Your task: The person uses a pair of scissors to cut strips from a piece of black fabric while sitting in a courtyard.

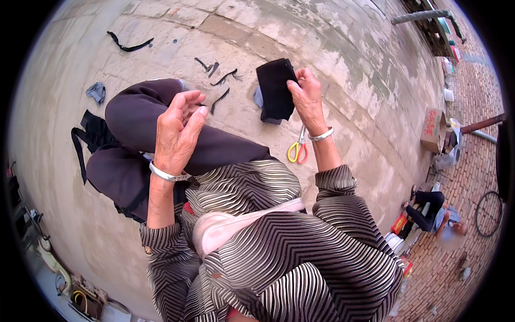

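- Striped shirt [257,241] of the wearer, filling the lower middle; a pale pink band [236,226] lies across it.
- Left hand [179,131], raised above the trousers: fingers half curled, thumb standing apart, nothing visible in its grasp; the palm is partly hidden. A silver bangle [165,174] circles the wrist.
- Right hand [307,99], raised: thumb and fingers closed on the right edge of the black cloth. A second bangle [322,134] circles this wrist.
- Black cloth [276,88], roughly rectangular, held up by the right hand, to the right of the left hand and apart from it.
- Dark trousers [209,146] of the wearer, knees bent toward the left; dark fabric [99,131] lies beside them.
- Scissors [299,144], one handle loop yellow and one red, on the ground [354,80] just left of the right wrist.
- Blue-grey cloth [258,96], partly hidden behind the black cloth.
- Black scraps [224,78], scattered on the ground beyond the left hand; a longer strip [130,47] and a grey rag [96,92] lie farther left.
- Carton [432,129], at right, beside a plastic bag [449,155].
- Seated person [440,214], far right, on brick paving, near a wheel [488,213].
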Motion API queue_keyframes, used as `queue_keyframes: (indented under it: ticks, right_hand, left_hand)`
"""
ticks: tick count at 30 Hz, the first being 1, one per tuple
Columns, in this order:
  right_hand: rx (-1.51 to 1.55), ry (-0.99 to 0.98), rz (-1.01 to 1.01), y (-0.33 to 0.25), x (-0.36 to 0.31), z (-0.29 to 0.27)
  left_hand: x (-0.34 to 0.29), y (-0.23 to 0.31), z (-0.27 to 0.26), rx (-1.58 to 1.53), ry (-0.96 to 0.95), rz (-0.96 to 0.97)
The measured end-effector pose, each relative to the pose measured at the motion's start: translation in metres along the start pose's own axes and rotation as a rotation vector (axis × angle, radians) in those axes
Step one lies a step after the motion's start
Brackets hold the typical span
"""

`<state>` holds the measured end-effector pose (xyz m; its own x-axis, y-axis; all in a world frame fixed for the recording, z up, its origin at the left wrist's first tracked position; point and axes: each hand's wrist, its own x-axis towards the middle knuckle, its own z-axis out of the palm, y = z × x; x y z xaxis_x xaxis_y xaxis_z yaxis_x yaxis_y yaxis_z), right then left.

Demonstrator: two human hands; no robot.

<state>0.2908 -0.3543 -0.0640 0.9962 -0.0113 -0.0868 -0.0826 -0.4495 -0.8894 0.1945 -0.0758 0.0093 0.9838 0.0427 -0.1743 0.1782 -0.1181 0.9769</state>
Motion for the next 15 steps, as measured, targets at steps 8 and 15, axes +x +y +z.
queue_keyframes:
  ticks: [8, 15]
  right_hand:
    - [0.245, 0.185, 0.442, 0.163, 0.009, -0.007]
    - [0.455, 0.263, 0.657, 0.214, 0.026, 0.020]
  left_hand:
    - [-0.005, -0.005, -0.038, 0.234, 0.272, 0.103]
    - [-0.031, -0.023, -0.086, 0.160, 0.591, 0.103]
